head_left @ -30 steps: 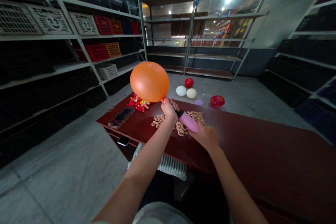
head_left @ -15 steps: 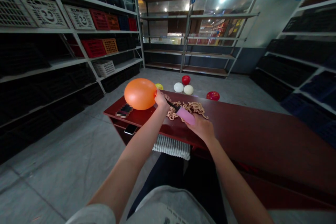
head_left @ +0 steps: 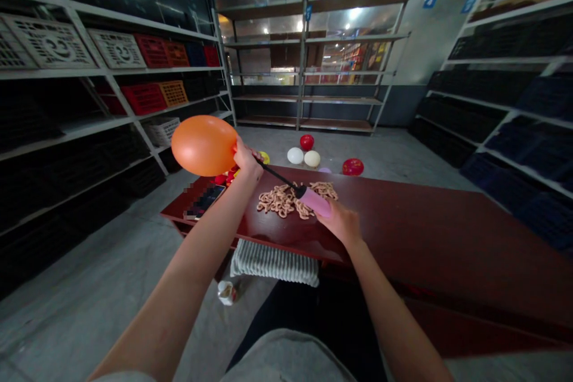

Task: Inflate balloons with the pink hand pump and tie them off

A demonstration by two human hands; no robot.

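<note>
An inflated orange balloon (head_left: 203, 145) is up at the left, its neck pinched in my left hand (head_left: 246, 158). My right hand (head_left: 341, 222) is wrapped round the pink body of a balloon pump (head_left: 316, 201). From that body a thin black rod runs up to my left hand, whose fingers also close round its far end. How the balloon's neck meets the pump is hidden by the fingers. Under the pump, a heap of beige, curly pieces (head_left: 280, 200) lies on the dark red table (head_left: 403, 221).
A phone (head_left: 209, 202) and small red and yellow pieces (head_left: 227, 178) lie at the table's left. Beyond it, on the floor, are white (head_left: 295, 156), cream (head_left: 312, 159) and red balloons (head_left: 353, 167). A grey ribbed cushion (head_left: 275, 262) is below the front edge. Shelves with crates (head_left: 119, 48) stand left.
My left hand has moved left with the orange balloon, away from my right hand. More of the pump's black rod now shows between the hands. The view has shifted.
</note>
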